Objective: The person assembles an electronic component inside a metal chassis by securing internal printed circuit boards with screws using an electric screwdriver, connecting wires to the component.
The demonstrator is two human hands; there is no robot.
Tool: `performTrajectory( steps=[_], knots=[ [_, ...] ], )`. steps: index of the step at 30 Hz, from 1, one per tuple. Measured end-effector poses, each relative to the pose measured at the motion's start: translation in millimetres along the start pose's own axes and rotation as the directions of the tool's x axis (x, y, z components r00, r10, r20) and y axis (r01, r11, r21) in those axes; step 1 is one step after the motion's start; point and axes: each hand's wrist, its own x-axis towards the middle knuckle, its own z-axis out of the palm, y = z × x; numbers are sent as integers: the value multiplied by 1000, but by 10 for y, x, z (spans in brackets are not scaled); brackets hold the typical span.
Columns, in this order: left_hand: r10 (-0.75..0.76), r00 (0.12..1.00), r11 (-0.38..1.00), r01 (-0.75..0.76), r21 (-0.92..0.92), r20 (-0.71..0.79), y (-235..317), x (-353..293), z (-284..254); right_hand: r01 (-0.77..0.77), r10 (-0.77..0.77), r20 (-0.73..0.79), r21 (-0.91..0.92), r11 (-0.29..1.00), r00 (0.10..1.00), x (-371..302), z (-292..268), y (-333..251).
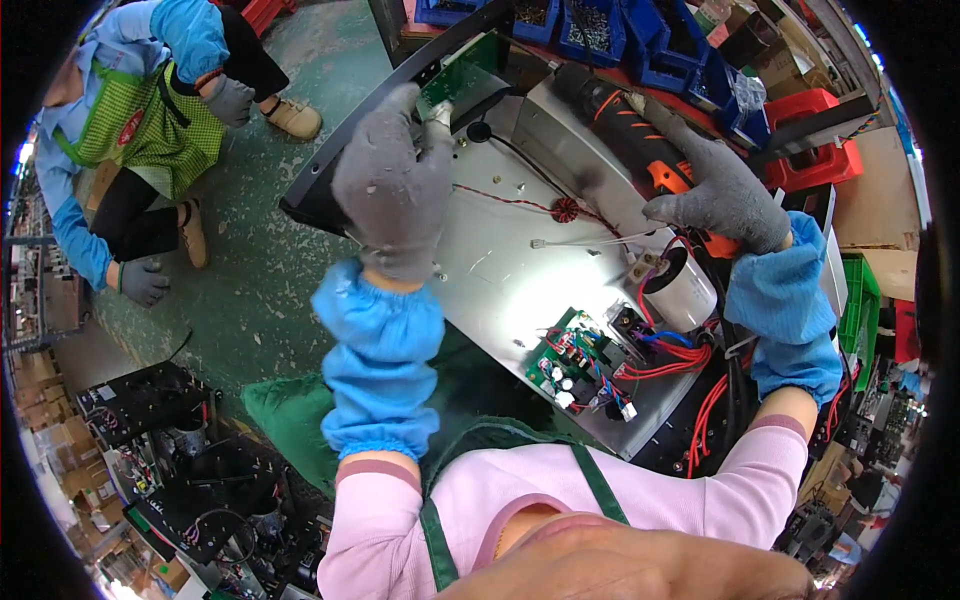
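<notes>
My left hand point(395, 185), in a grey glove, is closed at the near end of a green circuit board point(470, 72). The board stands against the inner side of a black panel point(330, 165), at the end of an open metal chassis point(480, 255). My right hand point(720, 190), gloved too, is closed round an orange and black power screwdriver point(625, 125) held over the chassis's right side. Inside the chassis are a red-and-black twisted wire with a ring core point(565, 209), a white cylindrical capacitor point(682, 290) and a populated circuit board point(575, 360) with red leads.
Blue bins point(592, 32) of screws line the far side, beside red bins point(815, 140). A green crate point(858, 310) stands at the right. Another person point(140, 120) sits at the left. Black assembled units point(200, 470) stand at lower left, near a green cloth point(290, 415).
</notes>
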Motion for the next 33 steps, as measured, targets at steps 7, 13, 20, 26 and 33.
performTrajectory(
  steps=[7,13,20,26,33],
  knots=[
    [25,851,680,-399,615,525,11,696,-113,-109,95,113,127,986,989,-7,-4,-113],
    [404,810,789,-544,287,425,-36,81,-193,-85,76,75,120,989,994,-35,17,-8],
    [-57,982,972,14,234,179,-441,-272,158,-164,143,160,126,978,977,22,-43,-172],
    [-82,994,957,59,284,69,-413,-301,392,-81,70,97,112,990,993,-9,10,-20],
    [-152,988,951,147,272,-2,-403,-317,419,-59,51,115,72,996,992,23,10,-3]
  ],
)
